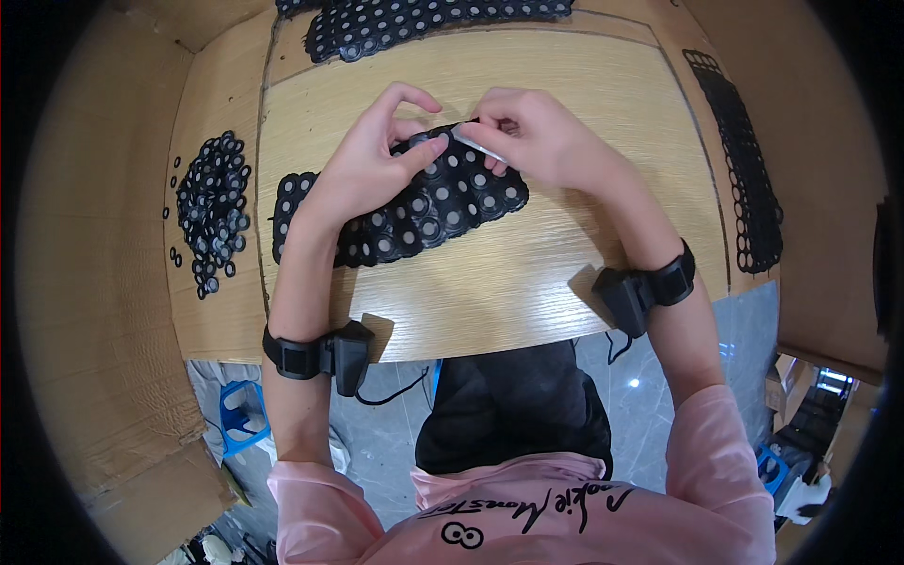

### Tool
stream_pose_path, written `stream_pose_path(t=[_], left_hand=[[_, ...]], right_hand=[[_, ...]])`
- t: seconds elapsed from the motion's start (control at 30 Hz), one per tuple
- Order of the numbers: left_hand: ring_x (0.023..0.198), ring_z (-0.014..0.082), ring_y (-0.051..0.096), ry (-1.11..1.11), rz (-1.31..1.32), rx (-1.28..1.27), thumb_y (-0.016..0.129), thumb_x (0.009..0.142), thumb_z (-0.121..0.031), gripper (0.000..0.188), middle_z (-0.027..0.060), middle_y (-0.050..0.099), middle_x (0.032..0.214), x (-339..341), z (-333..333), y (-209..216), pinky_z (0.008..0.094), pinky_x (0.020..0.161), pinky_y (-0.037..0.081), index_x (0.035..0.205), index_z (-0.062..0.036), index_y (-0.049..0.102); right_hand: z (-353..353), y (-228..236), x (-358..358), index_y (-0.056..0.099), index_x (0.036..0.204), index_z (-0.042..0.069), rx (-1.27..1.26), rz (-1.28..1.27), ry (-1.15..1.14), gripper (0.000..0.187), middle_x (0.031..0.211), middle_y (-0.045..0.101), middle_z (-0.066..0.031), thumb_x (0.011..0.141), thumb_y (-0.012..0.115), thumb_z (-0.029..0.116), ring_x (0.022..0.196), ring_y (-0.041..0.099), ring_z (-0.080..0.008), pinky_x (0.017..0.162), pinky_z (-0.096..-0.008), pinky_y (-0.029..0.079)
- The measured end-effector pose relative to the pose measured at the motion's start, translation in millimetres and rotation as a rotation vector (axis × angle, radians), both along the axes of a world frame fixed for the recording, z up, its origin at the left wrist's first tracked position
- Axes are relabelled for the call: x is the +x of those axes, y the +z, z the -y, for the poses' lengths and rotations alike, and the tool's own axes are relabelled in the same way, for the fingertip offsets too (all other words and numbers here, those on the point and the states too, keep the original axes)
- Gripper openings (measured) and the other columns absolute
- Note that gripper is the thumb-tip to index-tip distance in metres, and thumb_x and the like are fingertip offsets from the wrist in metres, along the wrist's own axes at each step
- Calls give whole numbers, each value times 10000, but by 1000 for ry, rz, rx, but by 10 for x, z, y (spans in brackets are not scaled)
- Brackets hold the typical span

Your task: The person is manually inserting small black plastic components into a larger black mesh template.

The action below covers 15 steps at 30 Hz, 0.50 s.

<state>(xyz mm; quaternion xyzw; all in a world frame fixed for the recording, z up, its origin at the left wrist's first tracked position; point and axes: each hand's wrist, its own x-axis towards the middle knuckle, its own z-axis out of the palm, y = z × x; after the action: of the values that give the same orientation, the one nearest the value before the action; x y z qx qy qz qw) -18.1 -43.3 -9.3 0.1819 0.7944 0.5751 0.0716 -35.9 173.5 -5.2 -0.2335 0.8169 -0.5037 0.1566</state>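
A black sheet of joined rings with grey round centres [428, 226] lies across the middle of the table, its right part slightly tilted. My left hand [367, 165] is at its upper edge, thumb pressed on the sheet's face and index finger bent in the air; some fingers are behind the edge. My right hand [541, 137] is closed around a thin silvery tool [482, 145], whose left end meets the sheet close to my left thumb. Whether it is tweezers or a blade I cannot make out.
Loose black rings with pale centres [215, 202] are heaped at the left. Another filled sheet [405, 26] lies at the far edge. Black strips of rings [739, 169] are stacked on the right. Cardboard walls [113, 235] flank the wooden table [452, 311].
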Motion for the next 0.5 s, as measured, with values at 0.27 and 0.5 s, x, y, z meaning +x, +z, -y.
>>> stream_pose_path(t=[0.27, 0.5], left_hand=[[754, 98, 586, -36, -33, -157, 738, 817, -203, 280, 90, 674, 814, -13, 0, -10, 247, 686, 463, 965, 1, 614], [699, 69, 570, 6, 94, -53, 733, 823, -185, 259, 69, 686, 789, -32, 26, 1, 221, 663, 429, 976, -16, 610]], right_hand=[[-170, 125, -96, 575, 755, 12, -119, 158, 102, 303, 952, 672, -82, 959, 575, 235, 796, 641, -105, 703, -244, 519], [-80, 59, -99, 659, 981, -7, -133, 81, 103, 250, 925, 662, -56, 968, 558, 222, 773, 619, -83, 703, -227, 514]])
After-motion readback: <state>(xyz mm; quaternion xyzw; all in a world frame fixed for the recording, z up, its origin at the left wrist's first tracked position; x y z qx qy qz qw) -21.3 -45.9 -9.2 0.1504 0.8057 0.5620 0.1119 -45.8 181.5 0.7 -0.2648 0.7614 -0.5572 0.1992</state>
